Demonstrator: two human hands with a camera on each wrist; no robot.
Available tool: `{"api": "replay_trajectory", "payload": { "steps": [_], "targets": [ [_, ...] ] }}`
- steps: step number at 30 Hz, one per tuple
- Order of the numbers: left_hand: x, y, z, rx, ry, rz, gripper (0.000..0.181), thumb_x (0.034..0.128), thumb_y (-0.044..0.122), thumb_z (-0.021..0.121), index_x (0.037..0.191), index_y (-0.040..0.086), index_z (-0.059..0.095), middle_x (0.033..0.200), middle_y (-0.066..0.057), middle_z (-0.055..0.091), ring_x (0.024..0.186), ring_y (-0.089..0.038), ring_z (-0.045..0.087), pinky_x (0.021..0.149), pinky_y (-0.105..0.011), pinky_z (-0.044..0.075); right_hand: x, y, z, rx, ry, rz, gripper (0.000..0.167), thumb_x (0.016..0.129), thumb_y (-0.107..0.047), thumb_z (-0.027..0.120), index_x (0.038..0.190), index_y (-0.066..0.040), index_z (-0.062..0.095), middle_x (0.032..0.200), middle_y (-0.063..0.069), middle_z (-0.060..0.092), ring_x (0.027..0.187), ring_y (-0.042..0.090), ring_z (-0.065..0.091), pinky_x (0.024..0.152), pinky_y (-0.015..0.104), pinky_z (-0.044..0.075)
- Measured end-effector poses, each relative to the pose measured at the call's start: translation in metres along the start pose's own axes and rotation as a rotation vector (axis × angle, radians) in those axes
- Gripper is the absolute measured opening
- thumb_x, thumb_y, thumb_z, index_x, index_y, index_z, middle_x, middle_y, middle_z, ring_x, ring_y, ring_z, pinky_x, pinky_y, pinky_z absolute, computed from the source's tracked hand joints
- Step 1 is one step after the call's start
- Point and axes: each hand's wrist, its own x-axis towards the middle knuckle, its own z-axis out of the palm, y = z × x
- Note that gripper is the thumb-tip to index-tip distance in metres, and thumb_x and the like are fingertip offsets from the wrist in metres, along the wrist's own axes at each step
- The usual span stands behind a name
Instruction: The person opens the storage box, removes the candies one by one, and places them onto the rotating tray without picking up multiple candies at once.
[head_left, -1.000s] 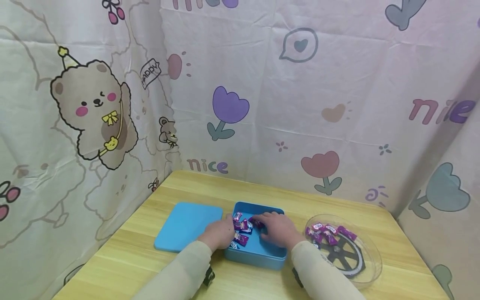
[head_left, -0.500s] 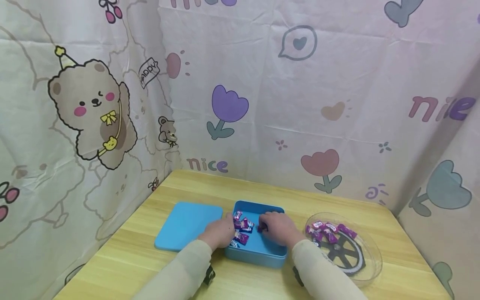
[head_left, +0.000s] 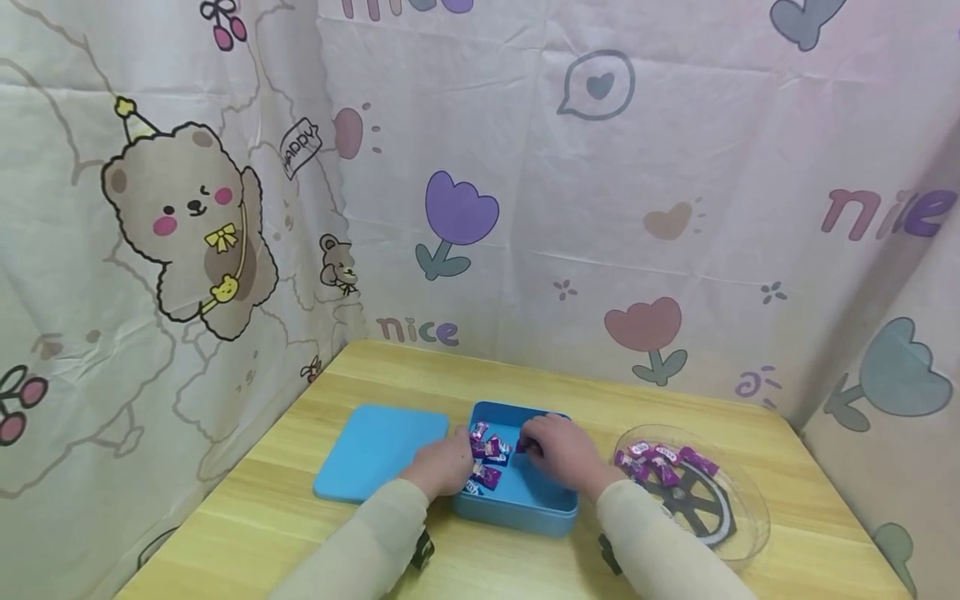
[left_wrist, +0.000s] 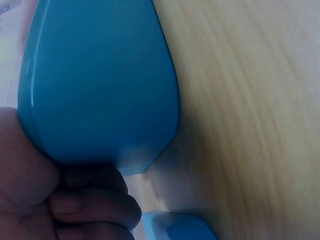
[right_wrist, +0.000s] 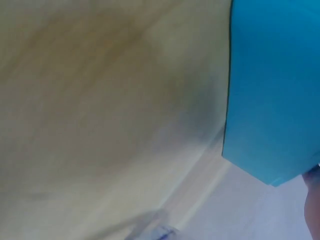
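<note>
A light-blue rectangular box (head_left: 517, 518) stands uncovered on the table, with several purple-wrapped candies (head_left: 486, 476) lying in its left half. My left hand (head_left: 442, 463) grips its left wall; in the left wrist view the curled fingers (left_wrist: 97, 205) lie against the outside of the box (left_wrist: 105, 75). Inside the right half, my right hand (head_left: 562, 450) has its fingers curled, pinching a purple candy (head_left: 522, 447) that is mostly hidden by them. From the right wrist, the box's outer wall (right_wrist: 275, 85) fills the right side, with only a sliver of hand (right_wrist: 313, 205) showing.
The flat blue lid (head_left: 382, 454) lies left of the box. To the right, a clear round dish (head_left: 756, 537) holds several purple candies (head_left: 664, 471) and a black wheel-shaped pattern. Printed curtains (head_left: 555, 167) hang behind and beside the wooden table (head_left: 420, 367).
My right hand's fingers, spread over a candy earlier, have curled in and pinched it, shifting it slightly right. The left hand keeps its hold on the box wall.
</note>
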Motion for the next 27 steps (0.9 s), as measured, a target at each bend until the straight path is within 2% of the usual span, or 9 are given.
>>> {"api": "replay_trajectory", "payload": {
  "steps": [4,10,16,21,27],
  "targets": [
    [0.001,0.001,0.001,0.01,-0.003,-0.001,0.057,0.1045,0.021,0.054,0.152,-0.001,0.032,0.12,-0.019,0.062,0.085,-0.029,0.056,0.08,-0.05,0.051,-0.006,0.005,-0.012,0.017,0.008,-0.004,0.011,0.092,-0.018,0.075,0.098,-0.026,0.071,0.093,-0.015,0.066,0.088,0.008,0.057,0.082,0.032,0.053],
    [0.001,0.0,0.001,0.004,-0.004,-0.004,0.057,0.105,0.021,0.053,0.153,-0.001,0.032,0.127,-0.021,0.06,0.089,-0.03,0.056,0.084,-0.052,0.051,-0.022,0.025,-0.029,0.027,0.022,0.131,0.014,0.093,-0.019,0.075,0.099,-0.03,0.069,0.096,-0.018,0.064,0.091,0.006,0.058,0.085,0.032,0.053],
    [0.001,-0.004,0.0,-0.007,0.0,-0.009,0.056,0.1051,0.021,0.053,0.153,-0.001,0.032,0.123,-0.019,0.061,0.087,-0.029,0.055,0.08,-0.051,0.051,-0.044,0.05,-0.049,0.015,0.062,0.147,0.015,0.092,-0.012,0.074,0.096,-0.025,0.068,0.094,-0.014,0.065,0.087,0.008,0.06,0.082,0.036,0.054],
    [0.001,-0.003,0.0,0.004,-0.005,0.008,0.056,0.1061,0.022,0.05,0.152,-0.003,0.031,0.119,-0.019,0.062,0.084,-0.029,0.055,0.078,-0.05,0.051,-0.067,0.074,-0.063,-0.023,0.017,0.205,0.017,0.093,-0.01,0.071,0.096,-0.026,0.066,0.09,-0.015,0.062,0.076,0.004,0.055,0.074,0.034,0.052],
    [0.002,-0.003,0.001,0.015,-0.002,0.018,0.057,0.1061,0.022,0.05,0.153,-0.003,0.03,0.118,-0.019,0.063,0.083,-0.029,0.055,0.076,-0.049,0.05,-0.097,0.102,-0.069,-0.028,-0.009,0.249,0.021,0.086,-0.008,0.074,0.1,-0.021,0.065,0.09,-0.011,0.063,0.082,0.009,0.059,0.078,0.041,0.054]
  ]
}}
